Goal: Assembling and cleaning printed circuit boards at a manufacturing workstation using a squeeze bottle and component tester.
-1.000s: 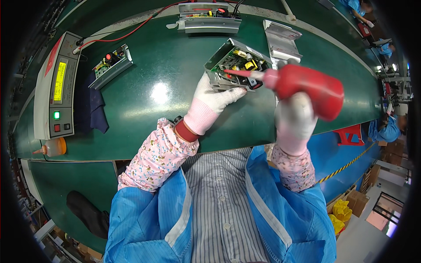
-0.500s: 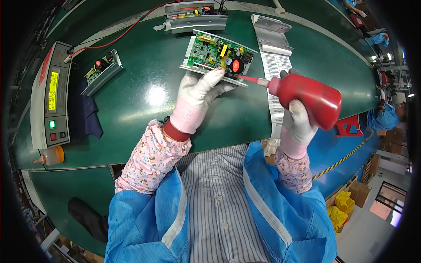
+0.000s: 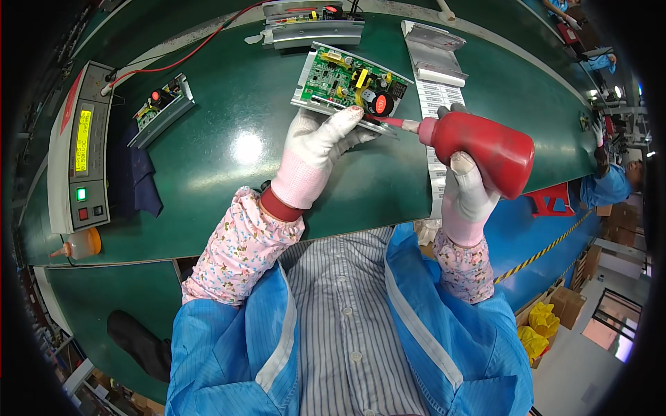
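Note:
My left hand (image 3: 320,142), in a white glove with a pink cuff, grips the near edge of a green circuit board (image 3: 326,80) set in a silver metal bracket. The board is tilted up and carries a round black part with a red top and several yellow-taped parts. Gloved as well, my right hand (image 3: 470,182) is wrapped round a red squeeze bottle (image 3: 489,152) lying on its side in the air. Its thin red nozzle points left and reaches the board's near right edge, by my left fingertips. Whether anything comes out of the tip cannot be seen.
A tester with a lit yellow display (image 3: 83,139) stands at left, near another bracketed board (image 3: 158,109) and a dark blue cloth (image 3: 142,184). More bracketed boards (image 3: 312,35) sit at the back. An empty bracket (image 3: 436,55) touches a label strip (image 3: 444,100). A small orange-capped bottle (image 3: 84,244) lies front left.
The board in my left hand has shifted slightly right and tilted more. My right hand and the red bottle have moved a little left, bringing the nozzle further in at the board's edge.

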Tool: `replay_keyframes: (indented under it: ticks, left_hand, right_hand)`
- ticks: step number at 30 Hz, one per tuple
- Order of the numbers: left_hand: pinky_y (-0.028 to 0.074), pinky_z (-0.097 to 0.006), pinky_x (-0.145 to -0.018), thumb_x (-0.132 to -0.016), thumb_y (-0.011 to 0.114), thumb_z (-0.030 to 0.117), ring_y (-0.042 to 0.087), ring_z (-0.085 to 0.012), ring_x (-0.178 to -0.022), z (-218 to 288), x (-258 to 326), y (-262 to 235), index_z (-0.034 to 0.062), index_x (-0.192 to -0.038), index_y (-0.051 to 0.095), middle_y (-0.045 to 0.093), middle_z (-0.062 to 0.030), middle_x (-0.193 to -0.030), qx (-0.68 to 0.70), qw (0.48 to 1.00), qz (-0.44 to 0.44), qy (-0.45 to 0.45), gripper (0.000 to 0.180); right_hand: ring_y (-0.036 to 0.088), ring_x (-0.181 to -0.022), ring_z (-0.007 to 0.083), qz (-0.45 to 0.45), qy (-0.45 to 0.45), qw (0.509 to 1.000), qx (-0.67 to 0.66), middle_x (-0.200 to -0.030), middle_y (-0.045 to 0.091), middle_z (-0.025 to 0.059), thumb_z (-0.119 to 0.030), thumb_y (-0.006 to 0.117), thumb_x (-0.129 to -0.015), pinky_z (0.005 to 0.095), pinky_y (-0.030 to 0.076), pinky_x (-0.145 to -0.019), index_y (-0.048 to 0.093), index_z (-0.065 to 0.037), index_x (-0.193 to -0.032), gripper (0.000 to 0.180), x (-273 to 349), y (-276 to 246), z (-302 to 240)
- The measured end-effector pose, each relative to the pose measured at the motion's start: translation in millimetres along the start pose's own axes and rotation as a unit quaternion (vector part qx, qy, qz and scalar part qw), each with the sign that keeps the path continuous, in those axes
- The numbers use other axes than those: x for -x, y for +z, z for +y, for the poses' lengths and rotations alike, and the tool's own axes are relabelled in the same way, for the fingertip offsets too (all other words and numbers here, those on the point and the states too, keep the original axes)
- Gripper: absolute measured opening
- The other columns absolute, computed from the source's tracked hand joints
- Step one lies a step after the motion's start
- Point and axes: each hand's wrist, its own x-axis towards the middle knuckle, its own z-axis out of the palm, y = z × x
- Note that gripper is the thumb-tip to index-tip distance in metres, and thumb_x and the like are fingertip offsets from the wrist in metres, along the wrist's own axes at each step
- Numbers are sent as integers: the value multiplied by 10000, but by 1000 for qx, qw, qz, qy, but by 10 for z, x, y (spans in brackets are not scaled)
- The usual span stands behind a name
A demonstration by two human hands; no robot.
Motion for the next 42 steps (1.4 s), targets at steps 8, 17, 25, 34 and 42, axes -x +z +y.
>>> replay_keyframes:
  ticks: [8,17,25,34,42]
  left_hand:
    - [591,-345,-842,-972,642,51,698,-236,-933,31,15,24,-17,-1274,559,674,-153,-1128,10,1000,-11,-5,320]
    - [596,-351,-860,-967,652,66,701,-238,-963,41,-9,-8,-11,-1284,561,672,-155,-1161,25,999,-24,-3,339]
    - [490,-493,-1072,-903,722,62,592,-320,-1230,106,-36,-98,72,-1453,437,563,-143,-1384,177,970,-160,-50,619]
    - [455,-471,-1123,-778,765,-61,560,-340,-1307,155,-32,-104,115,-1550,296,516,-150,-1464,81,973,-217,2,920]
    - [484,-471,-1104,-661,790,-174,552,-341,-1317,181,-13,-36,165,-1576,221,472,-146,-1501,-34,984,-176,0,1129]
  right_hand:
    - [700,-945,270,4,10,1000,-7,-1089,709,148,107,725,-777,387,596,-879,617,12,-1214,460,-7,6,10]
    - [684,-1011,289,-6,8,1000,-8,-1169,679,171,65,730,-799,420,585,-919,585,-3,-1266,494,28,-59,52]
    - [605,-1198,341,75,274,821,-496,-1386,525,201,-70,796,-788,460,540,-1049,450,-32,-1391,696,-177,-75,-197]
    - [523,-1302,424,11,108,904,-414,-1452,469,243,-110,780,-799,503,478,-1112,423,-54,-1405,706,-326,-163,-574]
    - [624,-1162,312,8,-88,995,-55,-1244,645,166,27,720,-781,431,578,-918,544,-45,-1331,581,-290,-189,-187]
